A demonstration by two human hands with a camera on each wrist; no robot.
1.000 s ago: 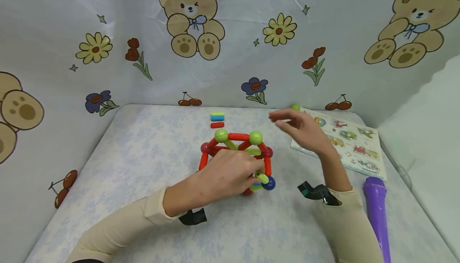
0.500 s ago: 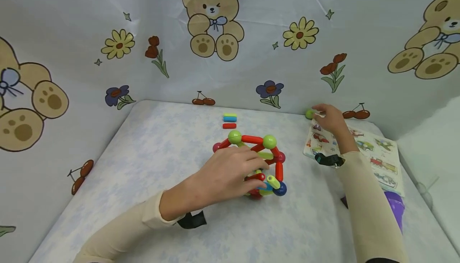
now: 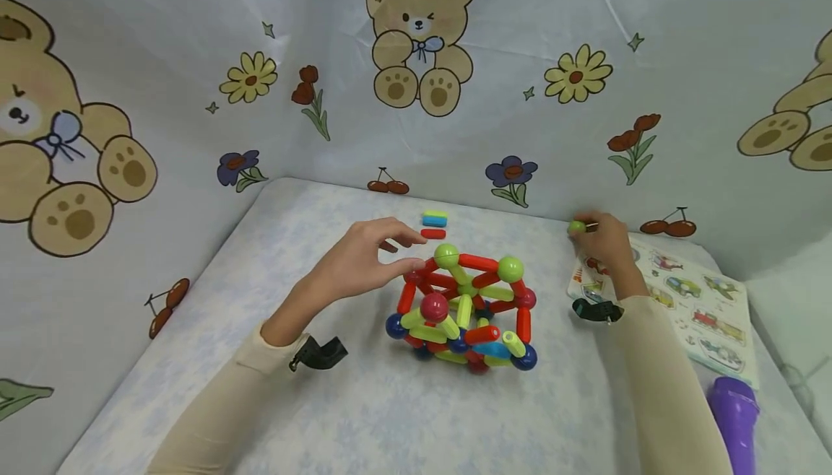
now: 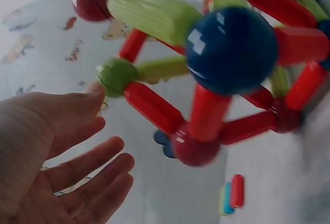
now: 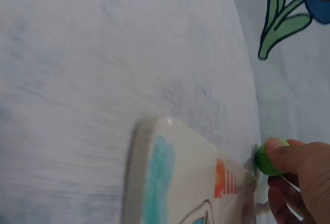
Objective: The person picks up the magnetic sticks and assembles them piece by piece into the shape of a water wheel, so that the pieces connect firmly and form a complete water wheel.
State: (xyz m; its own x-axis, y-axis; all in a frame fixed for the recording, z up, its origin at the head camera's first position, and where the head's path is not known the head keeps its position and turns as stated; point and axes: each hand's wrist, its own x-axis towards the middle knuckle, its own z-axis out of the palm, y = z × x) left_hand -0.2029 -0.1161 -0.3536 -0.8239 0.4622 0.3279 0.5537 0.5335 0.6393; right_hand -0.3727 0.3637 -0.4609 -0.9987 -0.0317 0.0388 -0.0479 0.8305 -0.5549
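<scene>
A magnetic stick-and-ball structure (image 3: 466,291) of red, yellow-green and blue pieces stands on the table in the head view. At its left side is my left hand (image 3: 364,262), thumb and fingers apart and nothing gripped. The thumb tip (image 4: 95,92) overlaps the structure's edge in view; whether it touches cannot be told. Far to the right, by the back wall, my right hand (image 3: 604,244) pinches a green ball (image 3: 576,227) between thumb and fingers. The right wrist view shows that same green ball (image 5: 267,158) just past the book's corner.
A picture book (image 3: 689,309) with vehicle drawings lies at the right, partly under the right forearm. In front of it is a purple toy microphone (image 3: 734,417). Behind the structure lie a red stick (image 3: 432,234), a blue stick (image 3: 434,221) and a yellow-green stick (image 3: 435,213).
My right hand has reached back and right and taken hold of the green ball. The left hand has let go of the structure and drawn back left. The head view has turned right-to-left across the scene.
</scene>
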